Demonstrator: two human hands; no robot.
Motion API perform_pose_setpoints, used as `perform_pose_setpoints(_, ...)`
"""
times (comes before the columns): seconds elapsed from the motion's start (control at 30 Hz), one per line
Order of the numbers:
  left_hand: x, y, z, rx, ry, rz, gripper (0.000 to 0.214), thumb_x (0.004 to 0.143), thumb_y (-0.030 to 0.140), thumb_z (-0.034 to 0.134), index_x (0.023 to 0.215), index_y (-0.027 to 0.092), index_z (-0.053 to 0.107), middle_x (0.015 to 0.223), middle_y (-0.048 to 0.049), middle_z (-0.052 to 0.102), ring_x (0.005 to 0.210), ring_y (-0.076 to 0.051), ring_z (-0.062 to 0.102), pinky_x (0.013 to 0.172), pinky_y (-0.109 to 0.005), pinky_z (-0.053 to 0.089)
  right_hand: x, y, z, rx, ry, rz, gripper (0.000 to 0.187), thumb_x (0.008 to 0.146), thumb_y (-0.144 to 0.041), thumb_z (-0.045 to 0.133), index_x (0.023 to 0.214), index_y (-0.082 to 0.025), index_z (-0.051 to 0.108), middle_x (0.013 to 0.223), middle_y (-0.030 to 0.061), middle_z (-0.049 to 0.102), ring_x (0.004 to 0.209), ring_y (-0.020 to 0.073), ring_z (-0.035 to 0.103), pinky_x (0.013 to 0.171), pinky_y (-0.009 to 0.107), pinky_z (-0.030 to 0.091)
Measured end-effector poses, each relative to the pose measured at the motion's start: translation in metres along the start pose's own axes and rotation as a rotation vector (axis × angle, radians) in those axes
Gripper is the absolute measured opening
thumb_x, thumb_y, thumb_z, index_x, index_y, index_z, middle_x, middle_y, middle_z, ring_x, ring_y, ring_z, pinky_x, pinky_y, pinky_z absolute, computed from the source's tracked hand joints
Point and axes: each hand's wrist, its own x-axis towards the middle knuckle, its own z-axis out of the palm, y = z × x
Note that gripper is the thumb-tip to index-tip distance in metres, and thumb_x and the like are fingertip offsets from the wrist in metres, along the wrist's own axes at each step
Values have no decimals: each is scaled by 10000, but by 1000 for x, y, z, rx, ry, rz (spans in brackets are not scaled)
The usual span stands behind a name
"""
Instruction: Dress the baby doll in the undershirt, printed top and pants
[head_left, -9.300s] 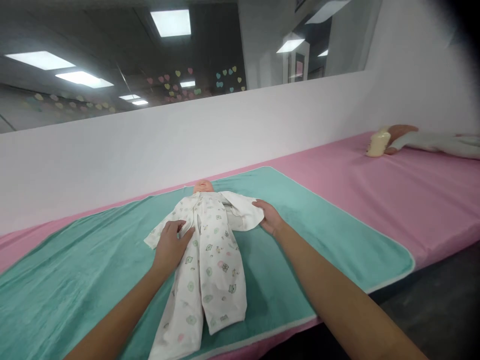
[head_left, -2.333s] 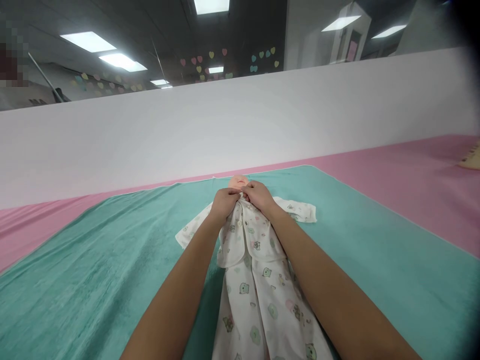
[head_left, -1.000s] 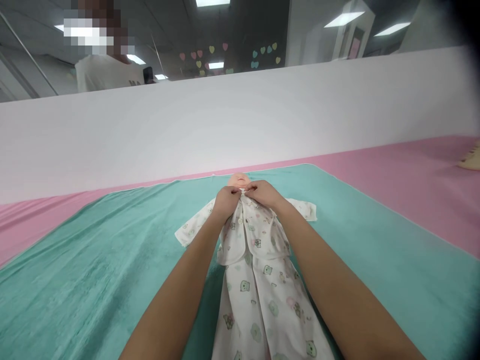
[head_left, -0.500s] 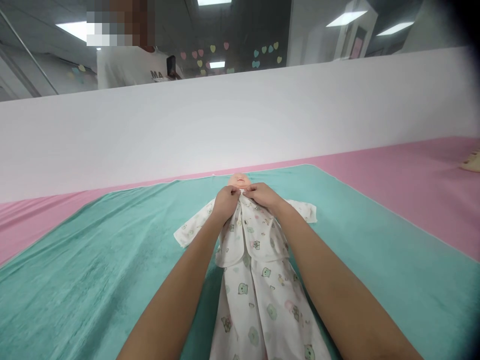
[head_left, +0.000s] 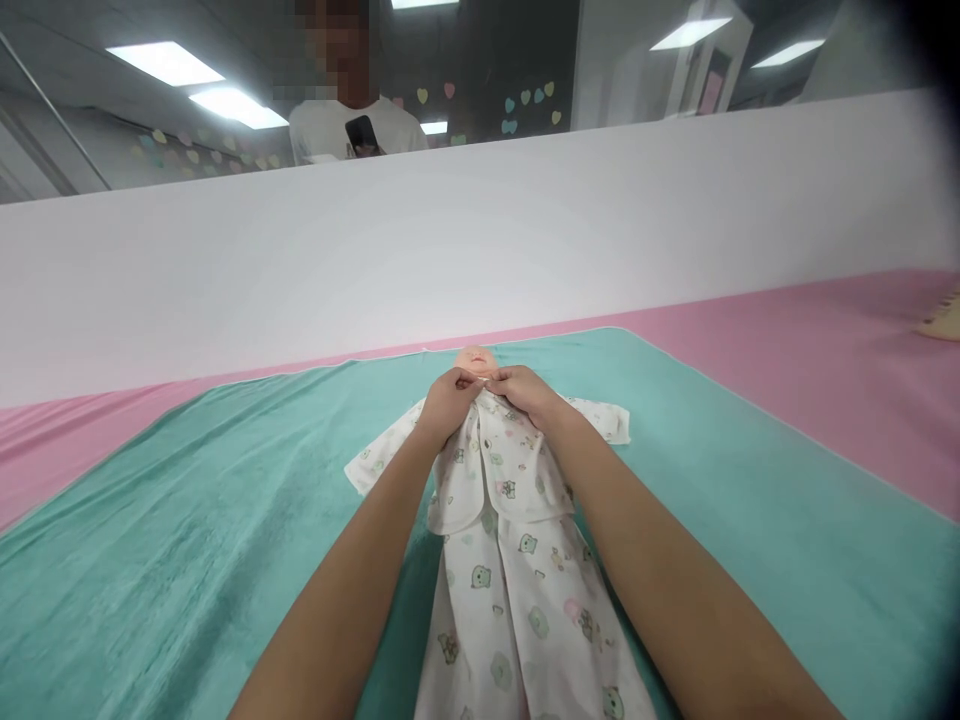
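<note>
A baby doll lies on its back, its head at the far end. It wears a white printed jacket with both sleeves spread out, and matching printed trousers below. At the jacket's neckline, just under the doll's chin, my left hand pinches the left edge of the collar. Right beside it, my right hand pinches the other edge, the fingertips of both hands nearly meeting. The jacket front hangs slightly parted lower down. Any fastener between the fingers is hidden.
A teal blanket lies under the doll, over a pink sheet. Behind runs a low white wall, with glass above it. Beyond the glass a person holds a phone. Something beige sits at the right edge.
Both hands stay at the collar with only slight finger movement; the left fingers lift a little. The person behind the glass has shifted to the right.
</note>
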Motion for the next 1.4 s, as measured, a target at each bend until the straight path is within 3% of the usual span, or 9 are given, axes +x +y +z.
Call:
perform_pose_setpoints(0.13,2,-5,1,-30,4,-11,162,774,313,514,777,179,605,818,-25,645,740,-152,560,691,-259,420,2,5,-2,-25,-32,-129,221,676,-382,581,699,-163,596,658,-20,563,620,117,482,595,232,353)
perform_pose_setpoints(0.3,-1,-4,0,-86,10,-56,176,760,320,515,824,181,602,846,-32,638,755,-151,557,661,-245,410,3,5,4,-224,172,-204,256,662,-341,600,850,-173,559,834,-1,592,737,127,520,668,235,363)
perform_pose_setpoints(0.4,-8,3,-11,-77,2,-73,202,745,371,533,769,177,583,739,-12,594,655,-128,516,576,-223,377,-12,-5,5,-367,245,-220,172,748,-365,516,783,-197,515,795,-5,588,704,129,506,631,240,347)
perform_pose_setpoints(0.5,-18,12,-30,-36,-114,-74,254,717,417,559,642,175,550,589,20,494,527,-98,417,481,-212,299,-37,-23,0,-507,115,-186,294,797,-450,459,636,-204,442,633,-5,542,561,125,456,533,252,301)
perform_pose_setpoints(0.63,-30,21,-49,22,-291,-24,257,684,391,590,559,170,553,555,17,474,498,-90,383,447,-211,276,-67,-53,-1,-686,-120,-92,373,741,-504,533,563,-201,409,545,14,502,462,124,411,470,274,245)
perform_pose_setpoints(0.83,-35,27,-42,50,-270,23,210,663,327,583,779,182,681,755,-29,642,605,-136,527,479,-210,368,-73,-70,14,-892,-70,-71,206,724,-232,531,540,-187,450,594,63,532,576,172,505,508,280,268)
perform_pose_setpoints(1.03,-31,25,-38,87,-296,72,175,681,297,568,745,193,694,836,-40,678,684,-164,574,536,-226,403,-64,-63,3,-737,-121,-73,247,723,-215,499,495,-187,405,546,57,536,530,156,500,479,270,272)
perform_pose_setpoints(1.23,-30,28,-41,196,-334,83,125,659,262,572,701,201,673,752,-17,659,653,-155,556,544,-236,385,-52,-44,-8,-275,-246,33,184,662,-214,532,503,-178,448,549,43,587,534,155,563,482,247,392)
perform_pose_setpoints(1.4,-33,32,-40,47,-309,17,118,659,268,553,617,175,614,590,-2,561,534,-119,463,496,-239,332,-51,-35,-15,45,-266,83,137,658,-237,603,581,-151,530,562,24,564,541,112,539,532,224,454)
